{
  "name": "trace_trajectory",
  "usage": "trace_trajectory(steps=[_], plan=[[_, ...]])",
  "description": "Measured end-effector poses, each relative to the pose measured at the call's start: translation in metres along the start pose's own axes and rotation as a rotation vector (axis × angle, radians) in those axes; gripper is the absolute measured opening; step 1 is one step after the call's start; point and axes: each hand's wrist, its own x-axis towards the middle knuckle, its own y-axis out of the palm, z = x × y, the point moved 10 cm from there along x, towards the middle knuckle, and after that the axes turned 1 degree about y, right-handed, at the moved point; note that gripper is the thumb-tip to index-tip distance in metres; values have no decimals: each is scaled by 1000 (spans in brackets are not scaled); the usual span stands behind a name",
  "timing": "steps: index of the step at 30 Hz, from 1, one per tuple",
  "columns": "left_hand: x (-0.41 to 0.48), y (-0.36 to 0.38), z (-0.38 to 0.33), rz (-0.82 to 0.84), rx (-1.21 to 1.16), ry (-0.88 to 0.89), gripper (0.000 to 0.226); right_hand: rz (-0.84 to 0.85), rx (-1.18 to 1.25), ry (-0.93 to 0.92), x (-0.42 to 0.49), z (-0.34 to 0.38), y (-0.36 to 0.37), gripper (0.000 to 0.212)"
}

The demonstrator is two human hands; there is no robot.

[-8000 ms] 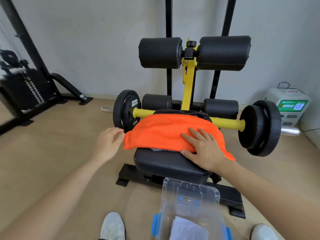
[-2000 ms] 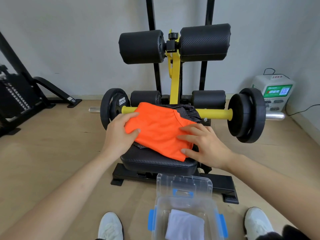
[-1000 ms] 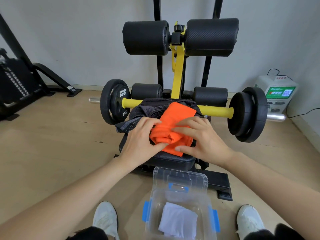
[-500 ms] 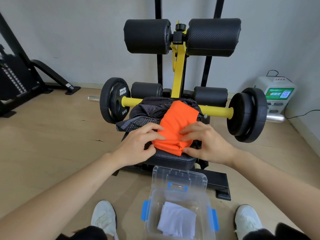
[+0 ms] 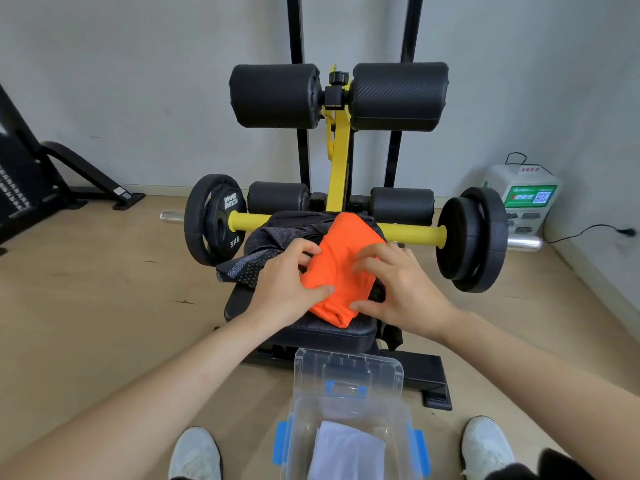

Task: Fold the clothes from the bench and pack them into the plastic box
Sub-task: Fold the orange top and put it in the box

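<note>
Orange garment [image 5: 341, 271], folded into a small bundle, on the desk [image 5: 329, 332], between both hands.
My left hand [image 5: 280, 289] grips its left edge, thumb on top; my right hand [image 5: 398, 289] grips the right edge, fingers curled. Bundle lies on a dark mesh garment [image 5: 277, 237]. Clear plastic box [image 5: 346, 403] on floor just before the desk, white folded cloth [image 5: 346, 455] inside.

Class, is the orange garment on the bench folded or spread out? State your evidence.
Folded. The orange garment is a narrow, layered bundle on the bench, gripped between the left hand and right hand.
</note>
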Motion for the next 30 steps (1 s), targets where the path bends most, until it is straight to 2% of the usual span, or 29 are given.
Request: trace_trajectory(steps=[2, 4, 6, 8, 10, 15, 19, 23, 26, 30], plan=[[-5, -4, -21, -29, 29, 122, 57, -75, -52, 22, 3, -1, -21, 74], [-12, -4, -41, -15, 47, 238, 55, -70, -133, 27, 4, 0, -36, 92], [-20, -2, -56, 37, 44, 326, 54, -4, -223, 0, 3, 2, -42, 96], [-28, -3, -68, 80, 31, 396, 53, 53, -242, -30, -2, -1, -47, 75], [-36, -8, -76, 91, 6, 425, 53, 91, -152, -3, -10, -5, -54, 50], [-64, -7, -81, 179, -72, 422, 49, 256, 268, 213, -49, -2, -53, 25], [-102, 14, -65, 325, -226, 303, 44, 363, 499, 329, -93, 10, -47, 24], [-141, 60, -25, 476, -318, 145, 38, 482, 699, 498, -146, 3, 2, 32], [-156, 102, 21, 518, -341, 9, 38, 536, 796, 657, -185, -13, 58, 31], [-159, 149, 82, 510, -338, -110, 37, 497, 859, 868, -218, -39, 129, 34]])
